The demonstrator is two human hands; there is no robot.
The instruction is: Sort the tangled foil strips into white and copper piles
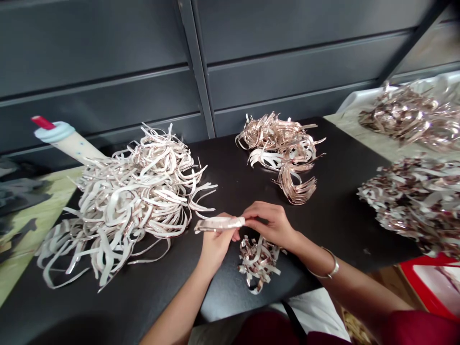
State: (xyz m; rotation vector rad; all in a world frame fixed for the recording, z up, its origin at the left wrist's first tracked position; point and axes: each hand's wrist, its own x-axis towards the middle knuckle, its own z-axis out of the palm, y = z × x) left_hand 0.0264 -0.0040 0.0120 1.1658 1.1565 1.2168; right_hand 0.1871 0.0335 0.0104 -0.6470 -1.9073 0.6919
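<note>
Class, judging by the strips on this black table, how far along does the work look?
Partway, it seems. Probably done: the small pile of short pieces just below the hands, perhaps also the bigger short-piece heap at right. In hand: the left hand holds a pale strip bundle; the right hand is at its end. Apparently left: the long white strips and copper strips.

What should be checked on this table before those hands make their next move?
Left hand holding the pale strip bundle: ok.
Right hand at the bundle's end: ok.
Firmness of the right hand's pinch: cannot tell.
Bracelet clear of the small pile of short pieces: ok.
Large left pile untangled: not ok.
Lidded cup standing securely: cannot tell, base hidden.
</note>
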